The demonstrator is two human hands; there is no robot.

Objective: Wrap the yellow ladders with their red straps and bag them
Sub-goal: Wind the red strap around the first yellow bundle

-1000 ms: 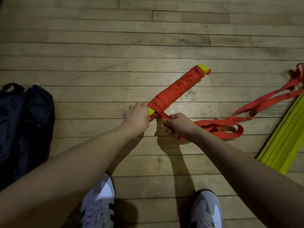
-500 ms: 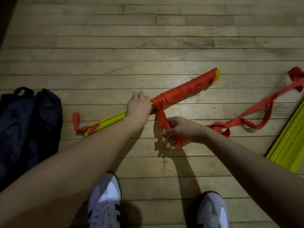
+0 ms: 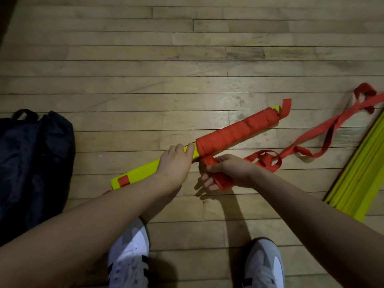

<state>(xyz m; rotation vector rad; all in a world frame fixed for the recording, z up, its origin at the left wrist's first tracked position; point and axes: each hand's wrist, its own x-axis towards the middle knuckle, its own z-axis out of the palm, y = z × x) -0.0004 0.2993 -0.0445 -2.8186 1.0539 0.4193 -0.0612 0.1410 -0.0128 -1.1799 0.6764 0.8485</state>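
While my left hand [image 3: 175, 163] curls over the bare yellow stretch of the folded plastic ladder bundle [image 3: 143, 171], my right hand [image 3: 228, 171] pinches the flat red fabric strap [image 3: 307, 140] just below the wrapped half. Beyond my right fingers the loose strap trails across open wooden floorboards [image 3: 166, 90] toward a second yellow ladder stack [image 3: 361, 179] at the frame's right edge. Well left of my left fingers slumps the dark fabric bag [image 3: 35, 163], bare planks between.

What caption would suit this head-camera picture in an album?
Left hand steadies a yellow ladder bundle while the right hand winds its red strap around it.
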